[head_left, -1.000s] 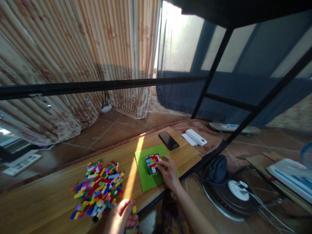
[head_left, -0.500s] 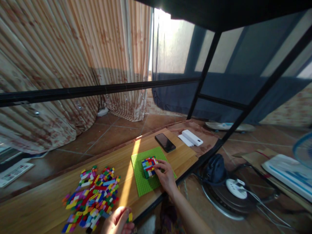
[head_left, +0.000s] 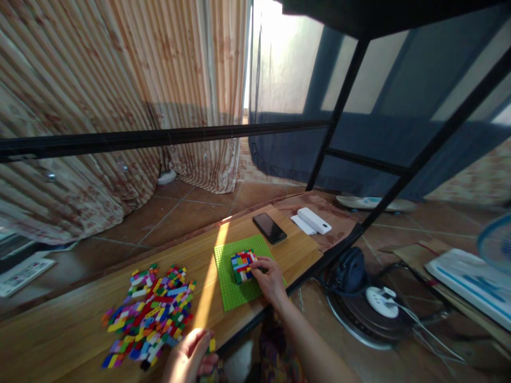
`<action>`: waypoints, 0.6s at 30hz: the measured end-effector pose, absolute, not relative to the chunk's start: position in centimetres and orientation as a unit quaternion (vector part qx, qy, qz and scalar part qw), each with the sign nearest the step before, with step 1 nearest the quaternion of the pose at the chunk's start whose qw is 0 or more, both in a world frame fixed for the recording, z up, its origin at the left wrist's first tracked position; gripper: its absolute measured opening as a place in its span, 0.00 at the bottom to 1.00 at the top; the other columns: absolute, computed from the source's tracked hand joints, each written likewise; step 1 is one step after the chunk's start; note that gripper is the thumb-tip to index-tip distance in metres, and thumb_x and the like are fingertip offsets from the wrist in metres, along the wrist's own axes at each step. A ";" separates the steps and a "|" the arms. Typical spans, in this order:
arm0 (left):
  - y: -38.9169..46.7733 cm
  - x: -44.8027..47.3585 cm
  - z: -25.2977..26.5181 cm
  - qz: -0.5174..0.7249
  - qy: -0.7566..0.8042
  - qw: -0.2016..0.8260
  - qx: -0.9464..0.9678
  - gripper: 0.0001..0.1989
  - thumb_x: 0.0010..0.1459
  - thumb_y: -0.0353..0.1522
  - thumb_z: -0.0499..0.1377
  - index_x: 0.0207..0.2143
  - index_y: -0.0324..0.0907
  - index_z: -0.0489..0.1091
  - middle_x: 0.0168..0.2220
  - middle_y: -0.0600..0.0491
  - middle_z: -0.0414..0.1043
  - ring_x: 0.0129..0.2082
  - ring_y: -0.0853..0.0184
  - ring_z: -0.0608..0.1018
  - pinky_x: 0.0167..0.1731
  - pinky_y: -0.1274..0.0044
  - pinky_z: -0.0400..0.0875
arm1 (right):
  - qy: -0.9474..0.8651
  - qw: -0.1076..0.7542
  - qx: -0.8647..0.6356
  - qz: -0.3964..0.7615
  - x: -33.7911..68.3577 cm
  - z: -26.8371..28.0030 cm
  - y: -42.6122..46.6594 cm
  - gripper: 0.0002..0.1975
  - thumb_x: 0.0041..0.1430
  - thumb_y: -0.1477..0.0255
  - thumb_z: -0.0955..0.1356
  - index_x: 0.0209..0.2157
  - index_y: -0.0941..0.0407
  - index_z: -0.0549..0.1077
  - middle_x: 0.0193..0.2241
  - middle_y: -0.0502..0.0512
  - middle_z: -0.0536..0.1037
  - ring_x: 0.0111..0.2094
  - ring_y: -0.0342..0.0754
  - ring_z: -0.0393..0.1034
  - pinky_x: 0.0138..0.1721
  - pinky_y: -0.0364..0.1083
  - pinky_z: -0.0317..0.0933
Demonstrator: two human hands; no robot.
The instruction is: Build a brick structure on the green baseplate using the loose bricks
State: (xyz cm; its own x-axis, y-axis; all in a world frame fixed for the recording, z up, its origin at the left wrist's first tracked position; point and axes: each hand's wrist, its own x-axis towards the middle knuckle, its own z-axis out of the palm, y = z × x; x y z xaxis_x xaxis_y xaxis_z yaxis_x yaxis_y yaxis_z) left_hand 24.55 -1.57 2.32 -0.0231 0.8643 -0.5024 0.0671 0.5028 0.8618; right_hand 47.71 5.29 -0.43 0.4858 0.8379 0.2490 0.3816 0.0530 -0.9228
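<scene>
At the bottom of the frame, left of centre, a small yellow brick [head_left: 212, 345] is pinched in the left hand [head_left: 189, 355], perhaps so that it is ready for use. Just below the frame's centre, the brick block [head_left: 240, 267] is set on a green baseplate [head_left: 229, 293], probably for a steady footing. Its right edge is touched by the right hand's [head_left: 271, 282] fingertips; whether anything is gripped there cannot be told. Loose bricks [head_left: 154, 308] are spread at lower left, seemingly for easy picking
</scene>
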 end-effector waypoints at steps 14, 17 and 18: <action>-2.2 24.4 1.9 0.340 0.582 0.613 0.412 0.19 0.45 0.44 0.65 0.31 0.37 0.72 0.26 0.52 0.73 0.21 0.69 0.77 0.19 0.82 0.70 | -0.483 0.549 -0.642 0.230 48.2 -0.2 5.4 0.06 0.48 0.66 0.69 0.26 0.52 0.79 0.35 0.54 0.77 0.41 0.50 0.70 0.47 0.49 0.61; -2.3 24.4 1.9 0.339 0.575 0.613 0.422 0.18 0.47 0.43 0.64 0.32 0.38 0.71 0.27 0.52 0.73 0.22 0.68 0.78 0.20 0.81 0.70 | -0.474 0.553 -0.646 0.226 48.1 -0.2 5.5 0.07 0.48 0.66 0.70 0.26 0.53 0.79 0.35 0.54 0.77 0.41 0.50 0.70 0.47 0.49 0.61; -2.3 24.4 1.9 0.337 0.575 0.613 0.425 0.17 0.48 0.43 0.63 0.32 0.37 0.71 0.27 0.52 0.73 0.22 0.68 0.78 0.20 0.81 0.70 | -0.473 0.554 -0.647 0.225 48.0 -0.2 5.5 0.07 0.48 0.65 0.70 0.26 0.53 0.79 0.35 0.54 0.77 0.40 0.50 0.70 0.47 0.50 0.61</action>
